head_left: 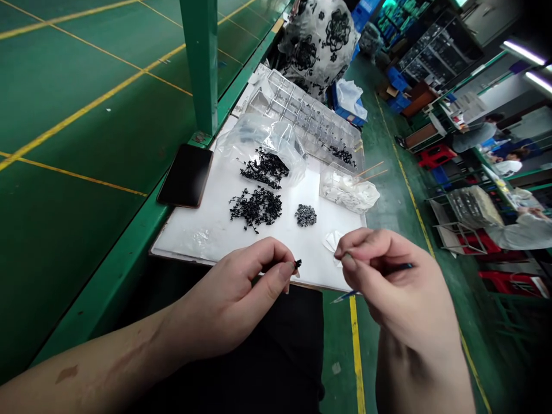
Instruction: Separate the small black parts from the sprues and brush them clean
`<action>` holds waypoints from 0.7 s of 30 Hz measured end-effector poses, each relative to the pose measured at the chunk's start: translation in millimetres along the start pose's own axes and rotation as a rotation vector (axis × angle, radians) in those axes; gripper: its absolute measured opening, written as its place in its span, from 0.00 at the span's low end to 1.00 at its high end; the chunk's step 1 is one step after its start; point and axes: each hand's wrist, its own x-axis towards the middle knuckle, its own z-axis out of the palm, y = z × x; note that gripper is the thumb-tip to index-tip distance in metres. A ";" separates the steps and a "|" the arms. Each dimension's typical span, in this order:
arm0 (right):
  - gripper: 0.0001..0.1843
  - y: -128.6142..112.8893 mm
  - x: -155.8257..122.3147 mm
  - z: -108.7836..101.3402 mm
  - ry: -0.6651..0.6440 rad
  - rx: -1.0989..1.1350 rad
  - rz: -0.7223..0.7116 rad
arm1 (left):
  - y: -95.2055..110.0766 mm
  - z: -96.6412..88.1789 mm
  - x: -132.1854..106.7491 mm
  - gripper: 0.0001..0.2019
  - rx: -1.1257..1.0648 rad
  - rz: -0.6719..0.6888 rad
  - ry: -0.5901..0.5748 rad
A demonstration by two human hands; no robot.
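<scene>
My left hand (241, 287) pinches a small black part (297, 264) between thumb and forefinger, just above the table's near edge. To its right, my right hand (397, 282) is closed, with thumb and forefinger pressed together. A thin blue pointed tool (342, 297) runs through its curled fingers; whether the fingertips also pinch something tiny, I cannot tell. Beyond the hands lie a loose heap of black branched parts (256, 208) and a small pile of grey-black ring-like pieces (306, 215). More black parts spill from a clear plastic bag (276, 135).
A phone-like black slab (186, 175) lies by the green post (200, 69) at the left. A clear compartment tray (310, 115) and a bag-lined box (349, 190) with thin sticks stand on the white tabletop (302, 172). A person in a patterned garment (321, 43) sits at the far end.
</scene>
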 end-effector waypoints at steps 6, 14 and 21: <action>0.11 -12.8 -14.3 11.3 -0.106 -0.025 -0.161 | 4.3 -1.6 -1.3 0.12 0.027 -0.011 -0.028; 0.13 -14.3 -17.8 15.6 -0.133 -0.218 -0.256 | 6.9 -2.0 -2.4 0.12 0.073 0.029 -0.038; 0.14 -10.0 -16.8 29.9 -0.133 -0.153 -0.214 | 9.3 -1.5 -3.7 0.13 0.083 0.061 -0.042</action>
